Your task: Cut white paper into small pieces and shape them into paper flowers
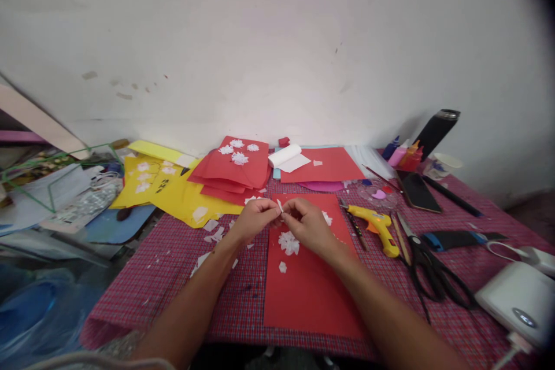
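My left hand [255,217] and my right hand [306,221] meet over a red paper sheet [310,300], both with fingers pinched. Between their fingertips a small piece of white paper [280,206] sticks up. Just below, a white paper flower [288,243] lies on the red sheet, with a small loose white paper piece [282,267] nearer to me. Parts of other white flowers show at the far edge of the sheet, partly covered by my hands.
Right of the sheet lie a yellow glue gun [373,224], black scissors [427,269], a utility knife [455,239] and a phone [417,191]. A black bottle [437,133] stands behind. Red folders [238,170] with white flowers, yellow paper [191,199] and a white paper roll [285,155] lie along the wall.
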The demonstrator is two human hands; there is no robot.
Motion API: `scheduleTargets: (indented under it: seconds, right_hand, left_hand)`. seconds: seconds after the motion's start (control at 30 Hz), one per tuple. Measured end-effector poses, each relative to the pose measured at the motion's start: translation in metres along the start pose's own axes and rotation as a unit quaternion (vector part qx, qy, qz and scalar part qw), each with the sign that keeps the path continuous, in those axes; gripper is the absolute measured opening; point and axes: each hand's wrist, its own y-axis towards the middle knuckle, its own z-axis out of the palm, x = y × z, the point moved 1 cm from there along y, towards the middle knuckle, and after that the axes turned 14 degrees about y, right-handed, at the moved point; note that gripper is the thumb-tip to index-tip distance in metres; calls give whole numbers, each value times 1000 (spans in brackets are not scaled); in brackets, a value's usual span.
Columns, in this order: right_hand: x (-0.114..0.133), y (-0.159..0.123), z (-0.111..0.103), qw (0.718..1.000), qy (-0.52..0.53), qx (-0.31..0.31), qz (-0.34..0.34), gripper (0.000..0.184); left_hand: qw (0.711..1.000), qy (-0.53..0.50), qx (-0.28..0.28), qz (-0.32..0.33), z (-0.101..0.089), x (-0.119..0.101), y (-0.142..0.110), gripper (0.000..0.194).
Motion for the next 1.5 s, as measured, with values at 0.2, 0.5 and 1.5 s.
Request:
scheduleTargets:
  seconds: [0.2,0.5,1.5]
  right_hand:
    - [2,1,-1,1000,-12,-9,-26,10]
    - [4,0,-2,1000,-1,-4,-22,12]
    - [4,1,-3,999,-16,-10,-43,12]
  left_hand:
    - [1000,1,2,1,0,1,0,21]
    - [1000,-5,5,0,-1,3,1,24]
    - [1000,4,5,4,0,1,1,23]
